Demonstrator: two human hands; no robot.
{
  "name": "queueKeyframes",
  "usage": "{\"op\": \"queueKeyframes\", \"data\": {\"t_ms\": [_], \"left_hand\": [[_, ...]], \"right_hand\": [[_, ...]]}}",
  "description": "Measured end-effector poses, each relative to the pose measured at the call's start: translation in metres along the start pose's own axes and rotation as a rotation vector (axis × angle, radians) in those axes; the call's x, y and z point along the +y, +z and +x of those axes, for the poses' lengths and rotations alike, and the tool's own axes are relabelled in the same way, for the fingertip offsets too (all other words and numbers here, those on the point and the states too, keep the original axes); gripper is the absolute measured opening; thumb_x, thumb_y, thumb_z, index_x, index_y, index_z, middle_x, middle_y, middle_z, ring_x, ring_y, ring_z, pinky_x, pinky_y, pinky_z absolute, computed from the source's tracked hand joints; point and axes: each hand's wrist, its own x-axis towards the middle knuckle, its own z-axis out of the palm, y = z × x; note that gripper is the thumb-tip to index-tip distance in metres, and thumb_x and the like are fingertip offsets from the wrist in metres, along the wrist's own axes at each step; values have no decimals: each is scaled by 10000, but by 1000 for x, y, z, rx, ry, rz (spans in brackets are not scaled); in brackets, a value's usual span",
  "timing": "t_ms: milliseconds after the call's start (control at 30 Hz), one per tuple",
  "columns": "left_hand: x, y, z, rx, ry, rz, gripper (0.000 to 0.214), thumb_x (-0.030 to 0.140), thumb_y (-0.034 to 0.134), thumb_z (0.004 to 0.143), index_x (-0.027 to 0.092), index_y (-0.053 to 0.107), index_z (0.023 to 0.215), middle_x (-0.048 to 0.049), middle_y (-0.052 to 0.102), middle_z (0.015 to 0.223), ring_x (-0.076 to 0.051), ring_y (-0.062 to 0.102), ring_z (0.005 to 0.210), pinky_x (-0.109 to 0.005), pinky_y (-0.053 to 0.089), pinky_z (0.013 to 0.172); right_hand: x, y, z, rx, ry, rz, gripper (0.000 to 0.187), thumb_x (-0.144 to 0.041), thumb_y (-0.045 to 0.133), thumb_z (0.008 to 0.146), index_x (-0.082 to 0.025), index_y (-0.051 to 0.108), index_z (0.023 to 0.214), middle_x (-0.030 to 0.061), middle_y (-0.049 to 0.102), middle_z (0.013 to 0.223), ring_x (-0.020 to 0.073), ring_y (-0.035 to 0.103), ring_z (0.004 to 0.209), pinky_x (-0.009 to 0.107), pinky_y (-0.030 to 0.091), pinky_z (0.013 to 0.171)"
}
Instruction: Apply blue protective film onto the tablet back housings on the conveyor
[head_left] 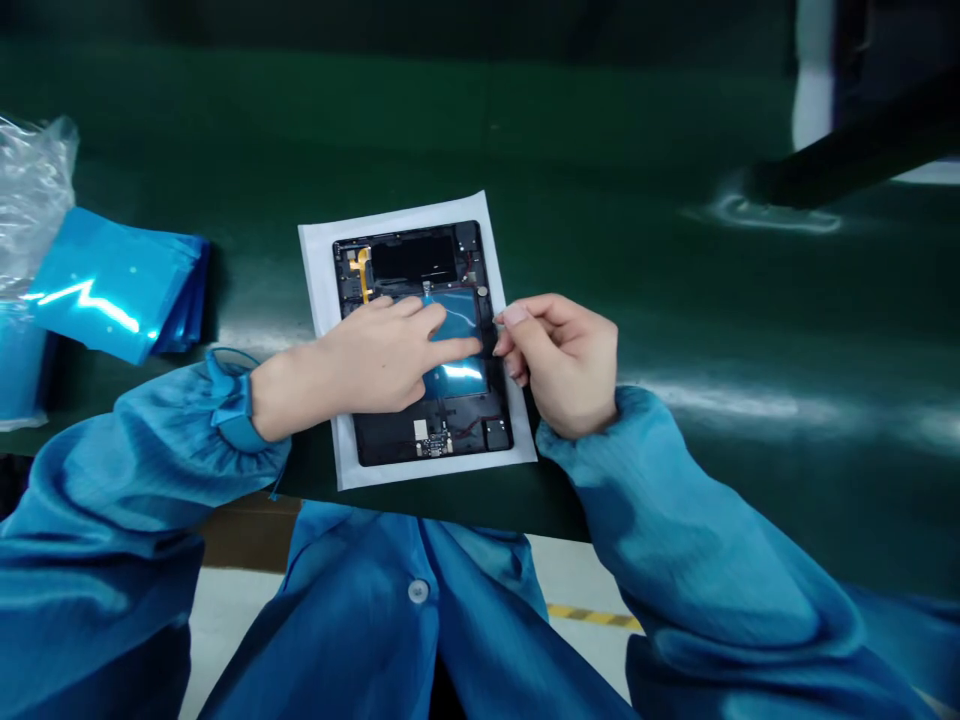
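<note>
An opened tablet (390, 430) lies on a white sheet (319, 262), its inner parts facing up. Blue film (459, 312) covers the middle of it, and an orange flex cable (364, 272) shows at its upper left. My left hand (375, 355) rests across the tablet from the left, index finger stretched over the film toward the right edge. At that right edge my right hand (562, 355) is closed in a pinch, thumb against fingers. Whatever is between those fingertips is too small to make out.
A stack of blue film sheets (112, 280) lies at the left, beside a clear plastic bag (34, 190). A dark arm or stand (847, 150) reaches in over the green table (712, 300) at the upper right. The table's front edge runs just below the white sheet.
</note>
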Motion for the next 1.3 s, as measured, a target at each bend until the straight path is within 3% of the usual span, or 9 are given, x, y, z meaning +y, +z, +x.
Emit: {"op": "queueKeyframes", "data": {"t_ms": [100, 167, 267, 400, 600, 833, 1033, 1133, 1300], "left_hand": [[-17, -3, -13, 45, -11, -96, 576, 209, 537, 991, 251, 548, 1566, -135, 681, 1256, -297, 671, 1086, -439, 511, 967], [-35, -1, -35, 163, -99, -160, 588, 335, 589, 1015, 201, 517, 1583, -172, 655, 1381, -344, 634, 1254, -489, 497, 1063], [-60, 10, -74, 259, -235, -200, 931, 657, 693, 944, 148, 386, 1661, -250, 459, 1654, -438, 427, 1537, -585, 365, 1244], [-73, 39, -104, 154, -263, -216, 1372, 970, 620, 766, 127, 143, 1738, -275, 196, 1789, -498, 188, 1660, -659, 168, 1333], [-74, 57, -103, 158, -245, -227, 1443, 1031, 534, 740, 110, 57, 1743, -265, 118, 1805, -490, 137, 1676, -663, 120, 1346], [-73, 53, -103, 157, -242, -270, 1346, 968, 554, 812, 99, 108, 1739, -272, 138, 1800, -489, 135, 1677, -668, 105, 1349], [-74, 57, -102, 178, -247, -305, 1415, 1001, 589, 748, 116, 109, 1742, -268, 125, 1802, -505, 124, 1674, -677, 79, 1347], [-75, 56, -102, 180, -249, -336, 1423, 1010, 591, 733, 126, 118, 1743, -259, 125, 1805, -501, 118, 1676, -668, 55, 1352], [-73, 53, -102, 150, -266, -335, 1427, 1035, 534, 734, 131, 91, 1746, -242, 99, 1812, -487, 93, 1683, -668, 44, 1351]], "right_hand": [[-10, 0, -2, -70, -152, -152, 250, -415, 615, 1017, -203, 738, 967, 45, 763, 802, 159, 653, 582, 297, 548, 552], [-22, 5, -4, -224, -372, -339, 272, -394, 598, 1043, -194, 776, 1092, 83, 821, 1011, 179, 729, 732, 301, 583, 652], [-36, 23, -4, -522, -737, -699, 365, -393, 563, 1079, -192, 751, 1320, 103, 769, 1374, 207, 776, 921, 303, 585, 743], [-39, 49, 8, -746, -980, -998, 545, -521, 514, 1095, -178, 656, 1495, 130, 653, 1544, 211, 768, 839, 319, 545, 669], [-33, 65, 33, -660, -975, -1105, 565, -502, 454, 1117, -182, 611, 1555, 125, 630, 1566, 224, 757, 815, 356, 527, 669], [-31, 59, -2, -680, -1130, -1051, 614, -598, 453, 1102, -139, 721, 1412, 103, 673, 1506, 172, 725, 701, 332, 548, 604], [-30, 50, 4, -458, -853, -1168, 573, -534, 498, 1098, -135, 687, 1464, 146, 677, 1493, 225, 783, 765, 353, 571, 633], [-29, 52, -12, -541, -947, -1119, 633, -583, 516, 1081, -90, 704, 1432, 177, 641, 1521, 202, 757, 700, 355, 581, 607], [-26, 50, -32, -618, -1103, -1027, 491, -507, 541, 1096, -152, 754, 1360, 98, 683, 1490, 154, 734, 686, 325, 625, 620]]}}
